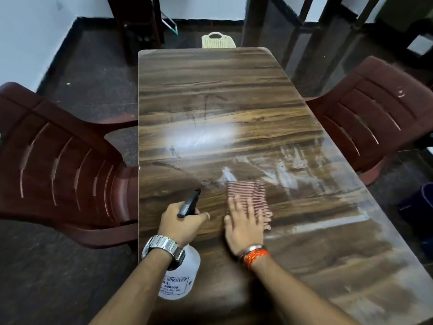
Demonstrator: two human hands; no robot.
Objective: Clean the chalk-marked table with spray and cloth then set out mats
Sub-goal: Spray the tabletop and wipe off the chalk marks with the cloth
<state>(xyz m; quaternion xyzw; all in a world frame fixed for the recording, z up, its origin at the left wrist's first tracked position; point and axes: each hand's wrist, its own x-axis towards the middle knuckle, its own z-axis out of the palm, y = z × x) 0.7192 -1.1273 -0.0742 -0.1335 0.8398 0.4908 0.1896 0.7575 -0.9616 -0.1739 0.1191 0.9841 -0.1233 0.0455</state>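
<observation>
A long wood-grain table (pixel 210 85) runs away from me, with white chalk smears (pixel 288 170) right of its middle and faint marks further up. My left hand (pixel 180 221) grips the black trigger head of a white spray bottle (pixel 185 277), nozzle pointing forward over the table. My right hand (pixel 243 224) lies flat, fingers spread, pressing a red-and-white striped cloth (pixel 248 198) onto the tabletop just below the chalk smears. The cloth's near part is under my palm. No mats are in view.
Dark red plastic chairs stand on both sides, one at the left (pixel 58 167) and one at the right (pixel 375 113). A cream plastic chair (pixel 218 41) sits at the far end. A dark blue bucket (pixel 421 205) stands on the floor at right.
</observation>
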